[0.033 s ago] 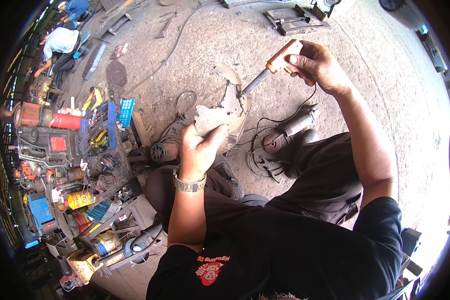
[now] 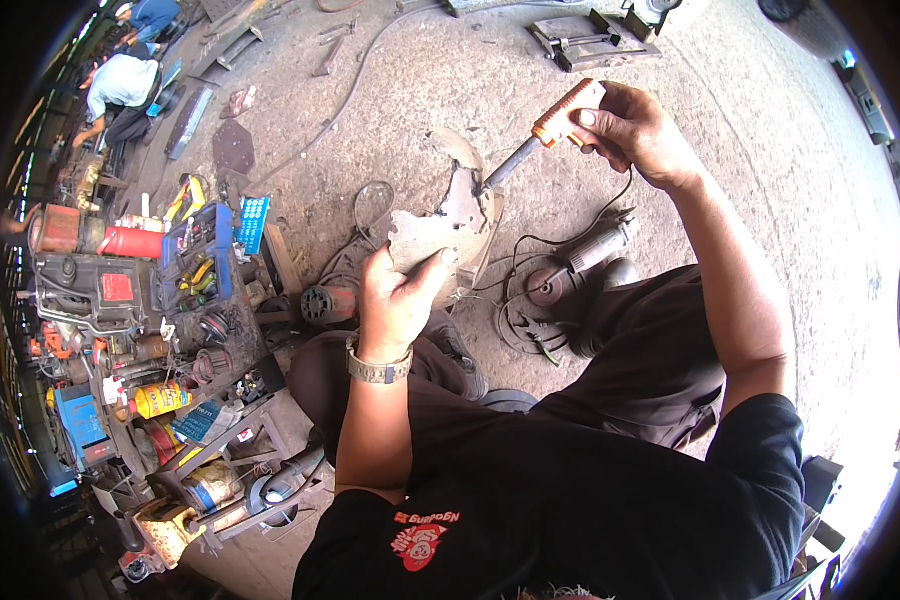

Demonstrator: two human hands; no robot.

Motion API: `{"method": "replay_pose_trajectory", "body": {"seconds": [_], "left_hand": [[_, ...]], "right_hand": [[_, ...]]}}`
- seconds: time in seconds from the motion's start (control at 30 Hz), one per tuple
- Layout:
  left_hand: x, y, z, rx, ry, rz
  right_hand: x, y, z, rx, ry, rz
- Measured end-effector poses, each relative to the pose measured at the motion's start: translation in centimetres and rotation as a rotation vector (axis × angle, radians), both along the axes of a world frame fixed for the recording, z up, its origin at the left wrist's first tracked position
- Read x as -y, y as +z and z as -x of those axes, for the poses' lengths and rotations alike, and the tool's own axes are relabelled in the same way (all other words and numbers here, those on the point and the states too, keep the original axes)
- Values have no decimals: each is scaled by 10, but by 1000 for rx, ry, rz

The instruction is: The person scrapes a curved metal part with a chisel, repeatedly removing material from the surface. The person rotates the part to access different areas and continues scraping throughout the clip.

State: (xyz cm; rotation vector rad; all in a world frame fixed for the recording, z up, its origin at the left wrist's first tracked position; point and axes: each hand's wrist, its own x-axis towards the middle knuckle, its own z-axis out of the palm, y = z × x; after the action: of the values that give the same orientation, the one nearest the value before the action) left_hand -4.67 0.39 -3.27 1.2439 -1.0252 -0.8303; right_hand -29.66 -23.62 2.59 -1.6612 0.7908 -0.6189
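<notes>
My left hand (image 2: 400, 300), with a watch on its wrist, pinches a jagged, broken greyish-tan sheet (image 2: 425, 237) between thumb and fingers. Dark seams and ragged edges run across the sheet's upper part, and a curved section bends away at its far end. In my right hand (image 2: 645, 135) is a pistol-grip soldering iron (image 2: 570, 112) with an orange handle and a dark metal barrel. Its barrel slants down to the left, and the tip meets or nearly meets the dark seam on the right edge of the sheet. A cord hangs from the handle.
An angle grinder (image 2: 560, 275) with its cable lies on the floor near my leg; a red-ended power tool (image 2: 328, 304) sits left. A blue toolbox (image 2: 198, 255) and cluttered tools fill the left side. Metal frames (image 2: 595, 40) lie farther off. Another person (image 2: 123, 85) crouches at far left.
</notes>
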Motion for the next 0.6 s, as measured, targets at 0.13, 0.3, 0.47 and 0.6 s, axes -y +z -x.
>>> {"method": "replay_pose_trajectory", "body": {"seconds": [0.13,0.3,0.47,0.6], "left_hand": [[-1,4,3,-113,-18,-7],[-2,1,2,-174,-34,0],[-3,2,3,-245,-37,14],[-3,1,1,-237,-33,8]], "right_hand": [[1,1,1,-3,14,-3],[2,-2,1,5,2,-17],[7,-4,6,49,-1,-48],[5,-3,6,54,5,-51]]}}
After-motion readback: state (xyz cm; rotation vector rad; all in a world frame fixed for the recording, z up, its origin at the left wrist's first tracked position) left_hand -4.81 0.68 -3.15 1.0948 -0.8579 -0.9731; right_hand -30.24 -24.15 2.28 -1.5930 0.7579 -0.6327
